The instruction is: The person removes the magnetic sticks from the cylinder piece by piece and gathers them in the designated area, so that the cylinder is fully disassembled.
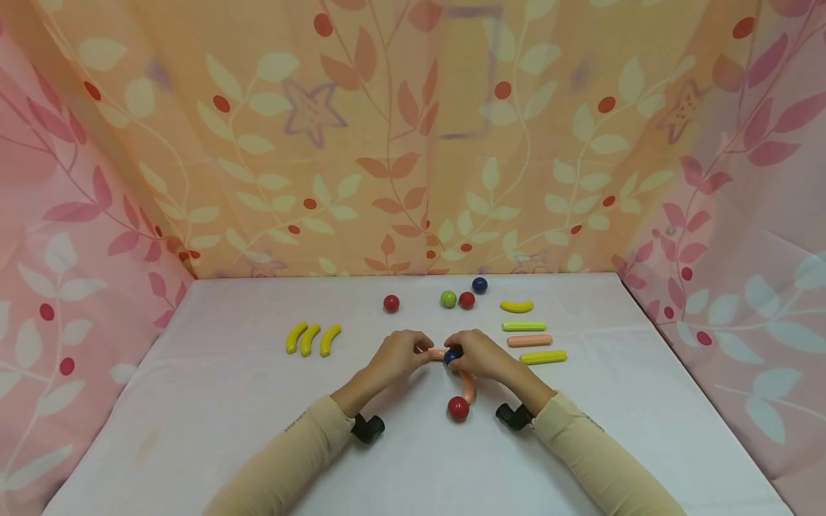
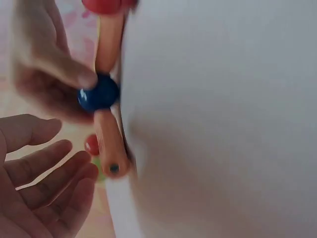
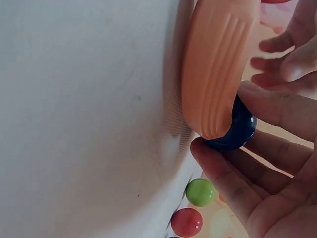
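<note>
My right hand pinches a dark blue ball between thumb and fingers. Joined to that ball are two orange rods: a short one reaching toward my left hand, its end hole showing in the left wrist view, and a curved one running toward me. At the near end of the curved rod sits a red ball. My left hand is beside the short rod's free end, its fingers loosely bent and apart from it in the left wrist view.
Three yellow curved rods lie at the left. Behind the hands are a red ball, a green ball, another red ball and a blue ball. Several rods, including an orange straight one, lie at the right.
</note>
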### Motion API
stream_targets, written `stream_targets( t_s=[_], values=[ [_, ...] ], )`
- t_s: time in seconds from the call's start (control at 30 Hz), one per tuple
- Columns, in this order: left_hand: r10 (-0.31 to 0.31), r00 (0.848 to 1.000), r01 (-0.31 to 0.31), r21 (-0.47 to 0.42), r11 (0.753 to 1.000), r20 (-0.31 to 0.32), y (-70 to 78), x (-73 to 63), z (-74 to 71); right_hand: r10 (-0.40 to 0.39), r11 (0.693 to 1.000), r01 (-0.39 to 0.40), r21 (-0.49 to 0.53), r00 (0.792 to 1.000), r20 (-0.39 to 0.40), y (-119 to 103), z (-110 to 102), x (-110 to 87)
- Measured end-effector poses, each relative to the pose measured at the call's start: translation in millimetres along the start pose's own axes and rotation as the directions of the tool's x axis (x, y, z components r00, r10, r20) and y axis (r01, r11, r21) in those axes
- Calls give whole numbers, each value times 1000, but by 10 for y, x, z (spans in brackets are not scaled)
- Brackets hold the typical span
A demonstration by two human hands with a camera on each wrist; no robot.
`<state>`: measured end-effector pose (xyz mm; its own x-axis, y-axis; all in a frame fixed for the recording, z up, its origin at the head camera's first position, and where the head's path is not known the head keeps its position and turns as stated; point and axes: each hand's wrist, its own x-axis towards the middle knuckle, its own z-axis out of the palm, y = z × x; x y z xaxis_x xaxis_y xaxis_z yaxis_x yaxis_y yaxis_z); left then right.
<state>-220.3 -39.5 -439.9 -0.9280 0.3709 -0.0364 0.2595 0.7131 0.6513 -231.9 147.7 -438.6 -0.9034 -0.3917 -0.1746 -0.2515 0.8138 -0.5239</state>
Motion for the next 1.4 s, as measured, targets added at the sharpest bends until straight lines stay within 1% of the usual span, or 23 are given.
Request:
stream_targets(
  t_s=[0.1, 0.23, 0.4, 0.63, 0.8, 0.9, 0.97, 1.03, 1.13, 1.17, 1.23, 1.4],
  values=[
    [-45, 998, 44, 42, 998, 31, -43, 90, -18, 13, 1000, -13, -7, 1000, -5, -7, 1, -2],
    [-63, 995, 56, 85, 995, 73, -92, 161, 27, 10, 1000, -10, -9, 1000, -7, -7, 5, -3],
    [-49, 996, 40, 121, 992, 77, -104, 218, 94, -3, 1000, 2, -17, 1000, -9, 3, 3, 2],
    [-47, 995, 36, 133, 991, 86, -75, 234, 101, 10, 1000, -10, -13, 1000, -5, 12, 3, 18],
    [-28, 997, 17, 140, 990, 77, -94, 229, 102, 3, 1000, -3, -28, 1000, 7, 5, -8, 17],
    [-32, 997, 23, 128, 991, 71, -102, 219, 99, 4, 999, -4, -33, 1000, 12, -3, -13, 18],
    [-34, 998, 28, 131, 991, 50, -104, 219, 98, 6, 999, -5, -36, 1000, 12, -6, -17, 16],
    [-45, 999, 43, 124, 991, 15, -110, 220, 89, 8, 999, -8, -35, 1000, 13, -9, -21, 15],
    [-77, 996, 80, 88, 993, -33, -113, 224, 64, 9, 999, -9, -39, 1000, 17, -12, -24, 13],
    [-84, 996, 86, 73, 994, -40, -114, 227, 54, 10, 999, -9, -40, 1000, 19, -11, -24, 13],
    [-98, 994, 99, 46, 994, -38, -116, 229, 36, 9, 999, -8, -45, 1000, 22, -8, -23, 10],
    [-100, 995, 100, 18, 995, -27, -134, 239, 2, 8, 999, -8, -45, 1000, 16, 1, -19, 5]
  ],
)
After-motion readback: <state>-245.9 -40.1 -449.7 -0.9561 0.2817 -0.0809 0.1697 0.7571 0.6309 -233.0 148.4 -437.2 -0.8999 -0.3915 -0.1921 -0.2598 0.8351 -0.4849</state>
